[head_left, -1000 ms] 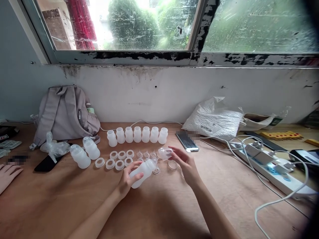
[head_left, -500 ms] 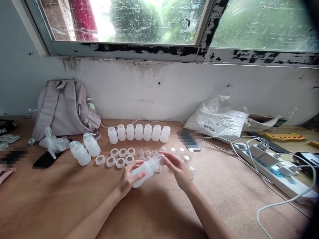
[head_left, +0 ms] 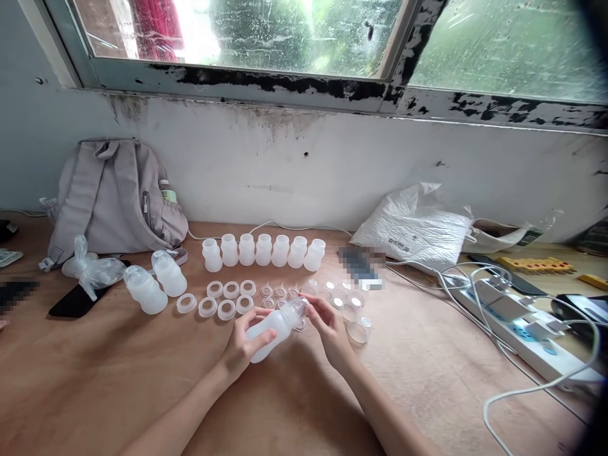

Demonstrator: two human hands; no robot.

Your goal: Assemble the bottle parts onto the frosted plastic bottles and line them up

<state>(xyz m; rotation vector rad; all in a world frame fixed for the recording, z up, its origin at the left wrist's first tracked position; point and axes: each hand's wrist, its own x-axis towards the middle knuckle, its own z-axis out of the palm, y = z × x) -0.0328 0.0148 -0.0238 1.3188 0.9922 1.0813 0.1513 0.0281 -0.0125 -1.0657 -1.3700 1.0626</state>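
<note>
A brown wooden tabletop (head_left: 142,380) meets a stained white wall (head_left: 332,177) under a peeling black-framed window (head_left: 304,38) letting in daylight.

Rings (head_left: 227,299) before bottle row (head_left: 263,250); backpack (head_left: 114,196) left.

Both my forearms come in from the bottom edge, bare, angled inward toward each other. My left hand (head_left: 244,345) sits palm-up-ish, fingers curled closed around what it holds, thumb on top, wrist slightly bent. My right hand (head_left: 330,329) is just beside it, close to touching, fingers pinched together at the tips and pointing left toward the left hand, wrist straight. Both hands hover just above the worktop (head_left: 294,405).
</note>
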